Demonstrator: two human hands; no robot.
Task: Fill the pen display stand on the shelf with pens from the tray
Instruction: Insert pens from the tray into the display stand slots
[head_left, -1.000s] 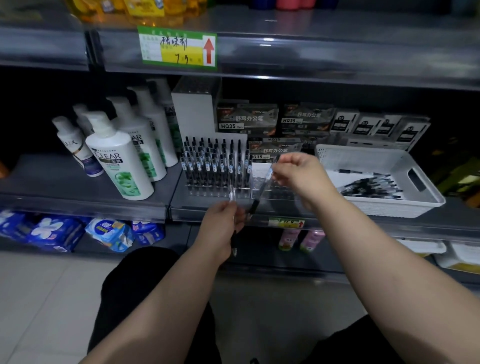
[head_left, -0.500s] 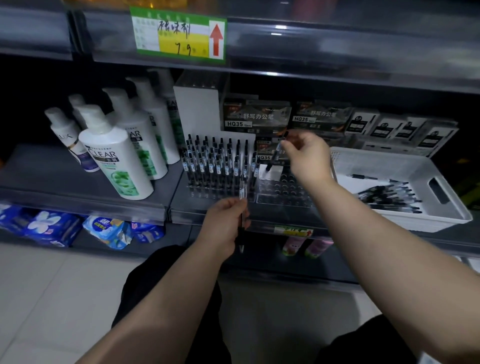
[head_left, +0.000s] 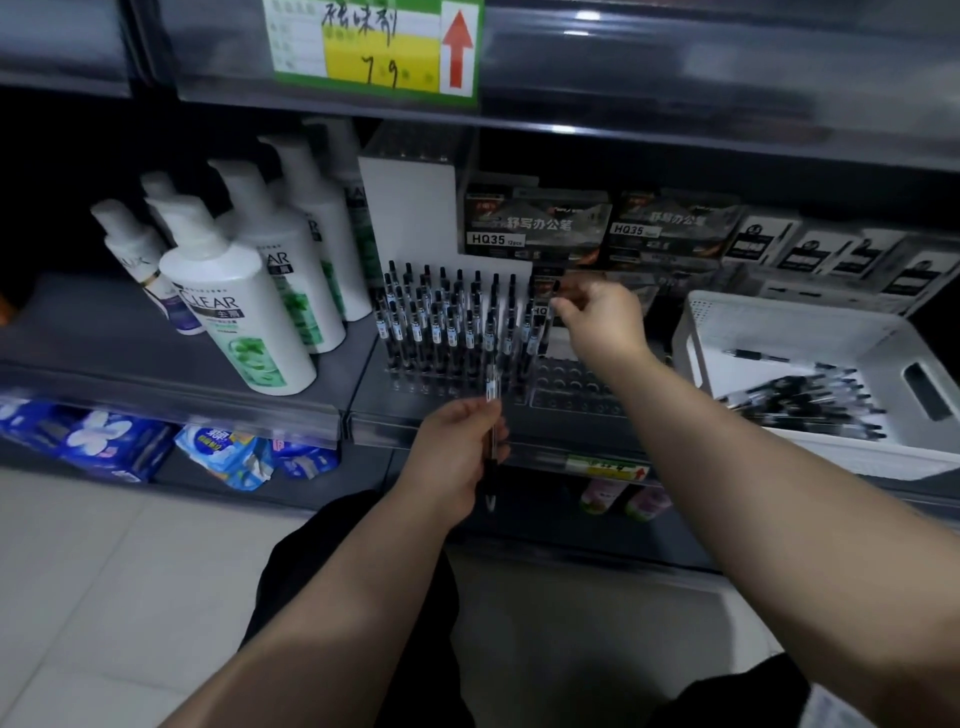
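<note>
Nearest, the left hand (head_left: 457, 449) pinches one pen (head_left: 491, 387) upright at the shelf edge. Beyond it sits the pen display stand (head_left: 571, 387), its left rows full. The right hand (head_left: 597, 322) pinches a second pen (head_left: 554, 290) over the stand's back rows. Farther right, the white tray (head_left: 691, 332) holds loose pens (head_left: 810, 402).
</note>
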